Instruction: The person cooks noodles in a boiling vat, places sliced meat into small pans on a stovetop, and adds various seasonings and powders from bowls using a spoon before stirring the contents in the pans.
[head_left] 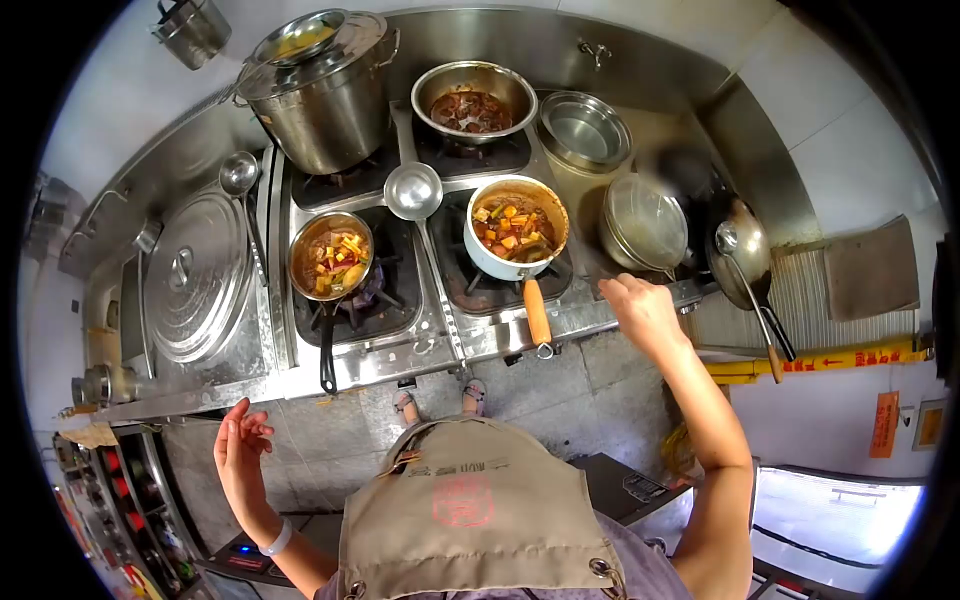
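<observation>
My left hand (243,450) hangs in front of the stove's left part, its fingers loosely curled and apart, holding nothing. Over the stove's front edge, my right hand (642,308) has its fingers drawn together; whether something small is in them is hidden. Closest to it are a wire-mesh strainer (648,222) and a white saucepan (480,258) with a wooden handle (536,312). Chunky stew (512,226) fills that saucepan. A small black-handled pan (296,262) with similar food sits on the left front burner. A long ladle (414,192) lies between the two.
At the back stand a tall stockpot (322,115) and a steel bowl (436,112) of dark food. Water-filled basins (585,132) are behind the strainer. A wok (748,262) with a ladle leans at right; a large round lid (190,300) lies at left.
</observation>
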